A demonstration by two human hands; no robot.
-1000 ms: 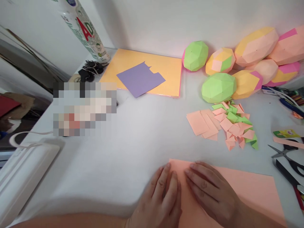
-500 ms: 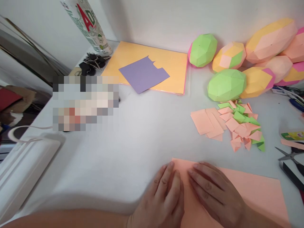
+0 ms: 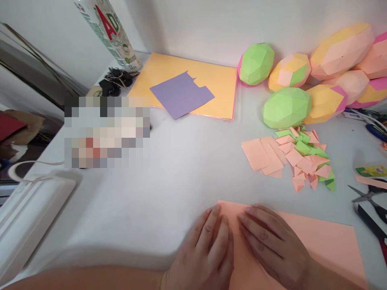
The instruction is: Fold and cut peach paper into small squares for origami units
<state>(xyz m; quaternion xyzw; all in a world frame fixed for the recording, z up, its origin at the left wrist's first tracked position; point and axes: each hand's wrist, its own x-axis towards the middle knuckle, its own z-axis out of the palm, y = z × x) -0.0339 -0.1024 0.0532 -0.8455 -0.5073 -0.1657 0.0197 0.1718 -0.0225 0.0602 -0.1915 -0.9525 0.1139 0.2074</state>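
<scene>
A large peach paper sheet (image 3: 320, 245) lies on the white table at the near edge. Both of my hands rest flat on its far left corner. My left hand (image 3: 205, 251) has its fingers stretched out and together, pressing the paper's left edge. My right hand (image 3: 270, 243) lies just beside it, fingers extended over the sheet. Neither hand holds anything.
A heap of small peach and green paper pieces (image 3: 290, 159) lies beyond. Faceted paper eggs (image 3: 286, 106) line the back wall. An orange sheet (image 3: 187, 82) carries a purple cut sheet (image 3: 181, 94). Scissors (image 3: 370, 197) lie right; a spray can (image 3: 110, 32) and binder clips (image 3: 116, 78) back left.
The view shifted slightly; my hands have stayed pressed on the peach sheet's corner with almost no movement.
</scene>
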